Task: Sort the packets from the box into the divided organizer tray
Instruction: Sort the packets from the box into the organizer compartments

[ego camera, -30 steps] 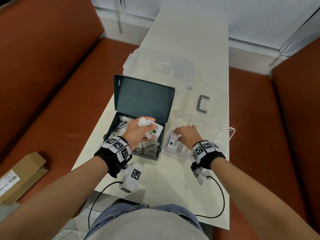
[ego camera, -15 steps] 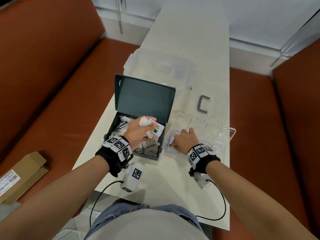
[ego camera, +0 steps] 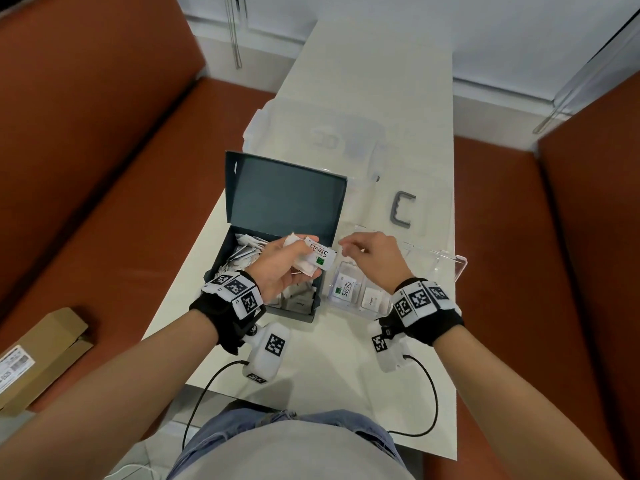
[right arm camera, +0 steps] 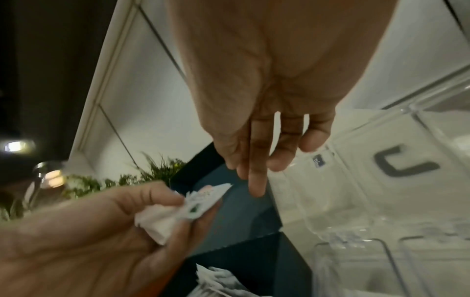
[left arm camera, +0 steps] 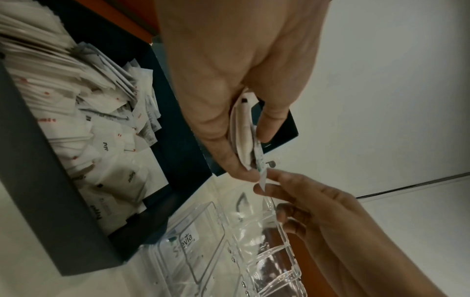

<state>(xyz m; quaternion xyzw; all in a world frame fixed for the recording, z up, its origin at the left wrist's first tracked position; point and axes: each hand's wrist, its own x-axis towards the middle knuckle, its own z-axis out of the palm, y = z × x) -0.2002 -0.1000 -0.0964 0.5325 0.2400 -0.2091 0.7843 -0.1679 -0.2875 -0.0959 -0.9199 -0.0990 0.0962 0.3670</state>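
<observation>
The left hand (ego camera: pixel 282 263) holds a bunch of packets (ego camera: pixel 317 259) above the box (ego camera: pixel 266 271), its grip curled round them; the right hand (ego camera: pixel 372 258), fingers loose and empty, should pinch only the outermost Stevia packet (left arm camera: pixel 262 170); carry it to the tray (ego camera: pixel 446 265) beside.

The box (ego camera: pixel 277 244) is dark teal card, its hinged lid standing open at the far side, and it is heaped with small white packets (left arm camera: pixel 84 124), some printed in red, some in black. Just right of it, touching or nearly so, sits the clear tray (ego camera: pixel 446 263) with its dividers. Its near-left cell holds a flat white Stevia packet (ego camera: pixel 346 289) with a green mark; the next cell holds a small white sachet (ego camera: pixel 372 301). A bunch of packets, a Stevia one (ego camera: pixel 320 256) outermost, is held above the box's right edge.
</observation>
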